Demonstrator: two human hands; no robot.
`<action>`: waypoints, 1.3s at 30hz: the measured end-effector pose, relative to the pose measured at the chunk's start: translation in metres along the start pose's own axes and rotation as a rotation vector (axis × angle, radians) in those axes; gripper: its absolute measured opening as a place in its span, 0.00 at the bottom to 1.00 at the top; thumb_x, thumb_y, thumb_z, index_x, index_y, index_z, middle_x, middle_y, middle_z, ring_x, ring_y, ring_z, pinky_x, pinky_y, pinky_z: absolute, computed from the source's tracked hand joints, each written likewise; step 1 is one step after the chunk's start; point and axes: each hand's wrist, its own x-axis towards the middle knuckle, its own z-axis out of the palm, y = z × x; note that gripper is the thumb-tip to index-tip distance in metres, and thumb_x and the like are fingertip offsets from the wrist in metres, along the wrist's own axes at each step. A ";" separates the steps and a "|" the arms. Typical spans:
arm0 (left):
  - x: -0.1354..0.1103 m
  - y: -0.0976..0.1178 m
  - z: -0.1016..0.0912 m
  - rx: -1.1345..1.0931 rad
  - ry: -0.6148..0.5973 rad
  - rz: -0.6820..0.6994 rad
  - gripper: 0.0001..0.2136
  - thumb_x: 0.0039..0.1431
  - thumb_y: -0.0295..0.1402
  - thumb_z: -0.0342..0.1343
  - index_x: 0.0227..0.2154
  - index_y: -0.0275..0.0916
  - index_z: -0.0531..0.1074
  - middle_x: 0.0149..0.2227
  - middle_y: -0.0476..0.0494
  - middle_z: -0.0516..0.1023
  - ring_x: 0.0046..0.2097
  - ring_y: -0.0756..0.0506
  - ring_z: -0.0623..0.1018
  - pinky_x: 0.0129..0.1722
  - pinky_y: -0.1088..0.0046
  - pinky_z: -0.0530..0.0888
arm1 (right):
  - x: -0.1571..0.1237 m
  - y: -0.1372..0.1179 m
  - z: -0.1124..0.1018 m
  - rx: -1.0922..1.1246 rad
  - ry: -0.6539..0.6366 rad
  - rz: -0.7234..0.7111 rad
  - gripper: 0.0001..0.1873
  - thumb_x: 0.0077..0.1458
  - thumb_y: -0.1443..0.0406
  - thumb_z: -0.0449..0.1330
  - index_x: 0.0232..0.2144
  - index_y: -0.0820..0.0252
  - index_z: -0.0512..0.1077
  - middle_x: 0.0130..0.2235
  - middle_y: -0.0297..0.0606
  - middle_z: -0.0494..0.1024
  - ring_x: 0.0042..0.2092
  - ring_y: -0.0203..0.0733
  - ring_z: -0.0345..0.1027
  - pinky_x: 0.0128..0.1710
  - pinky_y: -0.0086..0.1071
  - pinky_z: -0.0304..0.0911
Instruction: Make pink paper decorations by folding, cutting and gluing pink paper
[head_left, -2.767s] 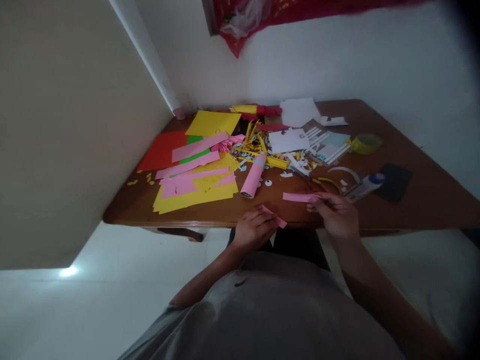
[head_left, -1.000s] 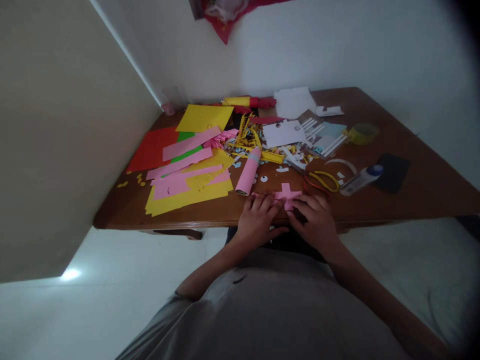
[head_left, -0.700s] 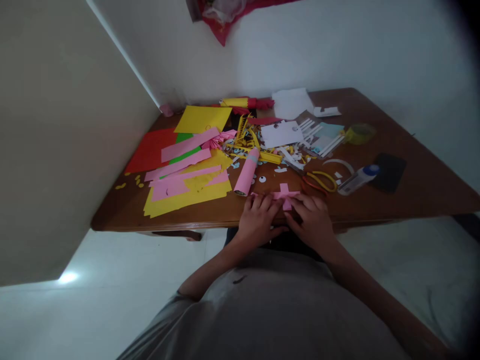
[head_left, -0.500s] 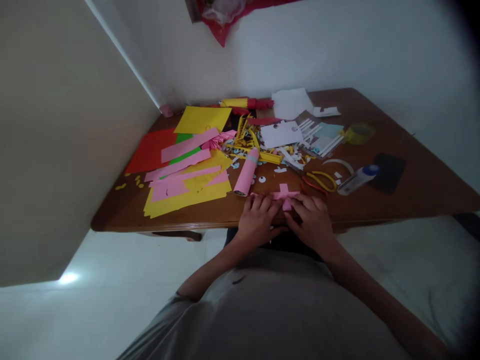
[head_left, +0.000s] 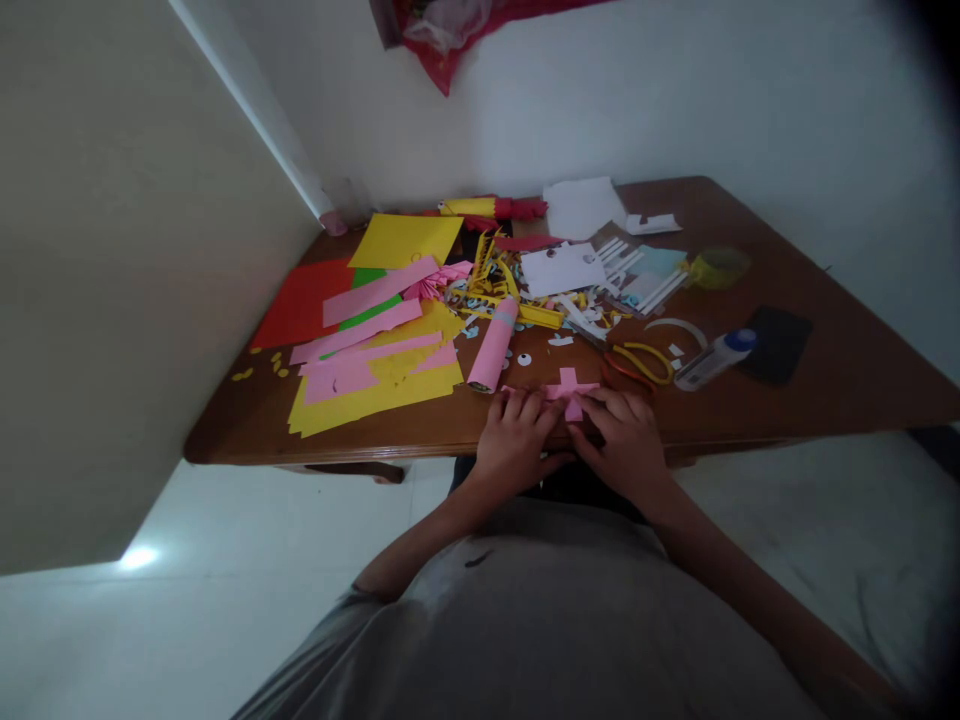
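A cross of pink paper strips [head_left: 568,378] lies flat at the table's near edge, between my two hands. My left hand [head_left: 520,430] has its curled fingers pressed on the cross's long left arm, part of which they hide. On the right arm of the cross, the fingertips of my right hand [head_left: 624,435] hold the paper down, with the thumb near its lower end. Just beyond my left hand lies a pink paper tube [head_left: 493,345] with a pale blue band. A small white paper circle with a dark dot [head_left: 524,359] sits between tube and cross.
Yellow-and-orange-handled scissors [head_left: 641,362] and a blue-capped glue bottle [head_left: 716,360] lie right of my hands. Yellow sheets [head_left: 375,412] and pink strips [head_left: 356,330] cover the left. Paper scraps [head_left: 487,290], a tape roll [head_left: 718,268] and white sheets [head_left: 585,208] are farther back.
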 end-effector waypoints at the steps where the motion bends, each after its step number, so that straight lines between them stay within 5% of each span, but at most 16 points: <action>1: 0.000 0.000 0.000 -0.006 0.005 0.000 0.41 0.67 0.59 0.66 0.75 0.44 0.66 0.74 0.31 0.71 0.73 0.27 0.69 0.76 0.37 0.61 | 0.000 0.000 0.000 0.003 0.001 0.000 0.24 0.74 0.54 0.59 0.65 0.58 0.77 0.64 0.52 0.79 0.61 0.63 0.71 0.61 0.56 0.65; 8: -0.005 -0.006 0.002 -0.237 0.117 -0.056 0.38 0.66 0.55 0.69 0.72 0.42 0.69 0.71 0.32 0.75 0.72 0.30 0.73 0.73 0.43 0.71 | 0.001 0.002 0.000 0.019 0.006 -0.002 0.23 0.74 0.54 0.61 0.63 0.57 0.78 0.63 0.51 0.80 0.61 0.62 0.72 0.61 0.55 0.66; 14: -0.026 -0.024 -0.002 -0.394 0.161 0.112 0.11 0.76 0.34 0.62 0.56 0.43 0.83 0.55 0.39 0.87 0.61 0.38 0.84 0.65 0.54 0.82 | 0.002 0.000 -0.001 0.039 0.011 0.005 0.23 0.74 0.54 0.60 0.64 0.58 0.77 0.63 0.51 0.80 0.62 0.62 0.71 0.62 0.56 0.66; 18: -0.024 -0.030 -0.011 -0.358 0.245 0.072 0.12 0.78 0.30 0.57 0.54 0.43 0.85 0.52 0.41 0.88 0.56 0.43 0.86 0.59 0.63 0.84 | 0.002 0.000 -0.001 0.049 0.006 0.007 0.24 0.74 0.53 0.61 0.64 0.57 0.78 0.64 0.52 0.80 0.62 0.63 0.71 0.63 0.57 0.66; 21: -0.001 -0.025 -0.012 -0.247 0.323 0.029 0.15 0.79 0.30 0.54 0.57 0.44 0.84 0.55 0.41 0.88 0.60 0.43 0.84 0.64 0.60 0.82 | 0.002 0.000 -0.002 0.060 -0.002 0.011 0.24 0.74 0.54 0.60 0.64 0.57 0.78 0.63 0.52 0.80 0.62 0.64 0.71 0.62 0.58 0.67; 24: 0.033 -0.019 -0.006 -0.181 0.236 0.061 0.14 0.77 0.30 0.59 0.56 0.48 0.86 0.57 0.42 0.87 0.67 0.40 0.80 0.69 0.56 0.78 | 0.004 -0.001 -0.005 0.067 0.000 0.012 0.19 0.73 0.55 0.61 0.58 0.57 0.81 0.62 0.52 0.80 0.60 0.64 0.72 0.60 0.58 0.68; 28: 0.056 -0.014 -0.001 -0.148 0.005 0.041 0.13 0.76 0.32 0.60 0.56 0.45 0.86 0.55 0.39 0.87 0.60 0.39 0.83 0.61 0.60 0.83 | 0.007 -0.002 -0.009 0.089 0.004 0.004 0.13 0.71 0.58 0.63 0.48 0.57 0.83 0.60 0.51 0.81 0.59 0.61 0.72 0.60 0.56 0.68; 39: 0.023 -0.008 -0.007 -0.216 0.023 0.090 0.19 0.80 0.37 0.55 0.66 0.38 0.78 0.69 0.38 0.80 0.73 0.37 0.74 0.76 0.53 0.70 | 0.011 -0.001 -0.016 0.166 -0.038 -0.006 0.21 0.67 0.54 0.68 0.58 0.56 0.81 0.62 0.51 0.80 0.62 0.63 0.72 0.64 0.58 0.68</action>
